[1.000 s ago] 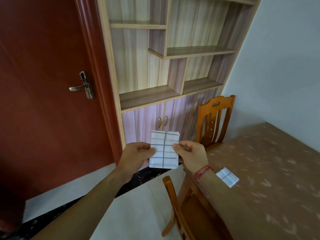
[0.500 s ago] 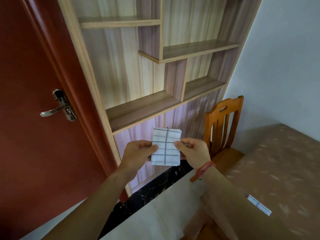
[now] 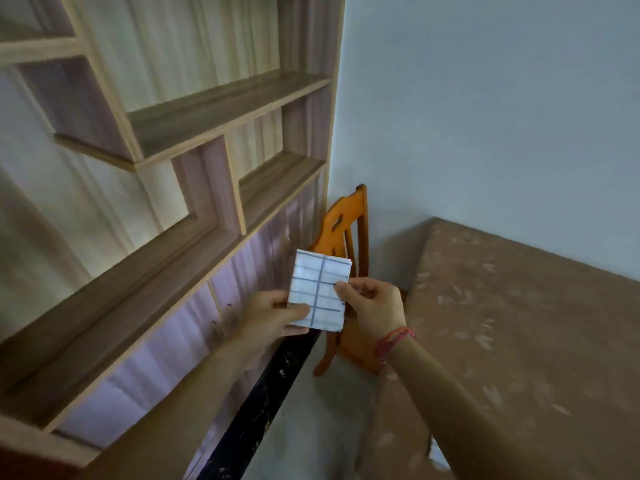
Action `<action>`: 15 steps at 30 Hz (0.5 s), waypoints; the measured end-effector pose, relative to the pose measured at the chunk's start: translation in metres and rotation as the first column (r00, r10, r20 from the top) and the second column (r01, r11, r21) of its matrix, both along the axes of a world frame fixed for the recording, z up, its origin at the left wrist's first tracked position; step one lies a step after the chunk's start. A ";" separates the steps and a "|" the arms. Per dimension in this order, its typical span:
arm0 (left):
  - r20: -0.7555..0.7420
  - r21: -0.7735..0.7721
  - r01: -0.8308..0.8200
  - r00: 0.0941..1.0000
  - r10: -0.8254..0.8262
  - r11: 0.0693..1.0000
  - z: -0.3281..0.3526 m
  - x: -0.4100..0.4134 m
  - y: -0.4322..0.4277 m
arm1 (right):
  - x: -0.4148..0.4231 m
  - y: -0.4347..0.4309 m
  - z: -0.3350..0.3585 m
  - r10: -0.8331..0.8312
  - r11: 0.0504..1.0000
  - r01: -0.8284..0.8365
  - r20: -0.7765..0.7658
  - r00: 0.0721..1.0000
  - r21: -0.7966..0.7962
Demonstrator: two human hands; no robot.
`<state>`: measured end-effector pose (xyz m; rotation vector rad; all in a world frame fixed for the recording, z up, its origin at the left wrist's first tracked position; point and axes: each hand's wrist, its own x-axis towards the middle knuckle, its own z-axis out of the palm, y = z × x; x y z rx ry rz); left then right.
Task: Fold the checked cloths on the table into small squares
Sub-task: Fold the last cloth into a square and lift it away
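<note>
A small folded white cloth with blue check lines [image 3: 318,289] is held upright in the air, away from the table. My left hand [image 3: 273,317] pinches its lower left edge. My right hand [image 3: 372,306], with a red thread band on the wrist, pinches its right edge. A sliver of a second white cloth [image 3: 437,457] peeks out beside my right forearm at the table's near edge, mostly hidden.
The table with a brown patterned cover [image 3: 519,323] fills the right. An orange wooden chair [image 3: 343,233] stands at the table's far corner. A wooden shelf unit with cupboard doors [image 3: 180,209] lines the left wall. Pale floor lies below.
The view has swung right: the red door is gone from sight and the table fills more of the right. The folded cloth stays pinched between both hands.
</note>
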<state>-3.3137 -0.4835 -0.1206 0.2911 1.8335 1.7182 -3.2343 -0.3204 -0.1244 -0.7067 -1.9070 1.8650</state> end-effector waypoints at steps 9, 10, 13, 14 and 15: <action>0.033 0.045 0.363 0.931 -0.365 0.931 -0.014 -0.068 0.126 | -0.014 0.074 -0.006 -0.429 0.903 0.429 0.045 0.902 0.012; 0.056 0.049 0.397 0.915 -0.400 0.916 -0.014 -0.074 0.135 | -0.016 0.078 -0.007 -0.467 0.884 0.467 0.054 0.883 -0.002; 0.134 0.127 0.487 0.855 -0.501 0.864 -0.014 -0.084 0.159 | -0.019 0.093 -0.007 -0.570 0.817 0.573 0.053 0.820 -0.060; 0.175 0.158 0.500 0.834 -0.523 0.851 -0.015 -0.086 0.167 | -0.020 0.097 -0.008 -0.598 0.794 0.600 0.047 0.800 -0.097; 0.214 0.188 0.505 0.816 -0.537 0.842 -0.018 -0.087 0.175 | -0.020 0.102 -0.008 -0.626 0.769 0.624 0.039 0.779 -0.137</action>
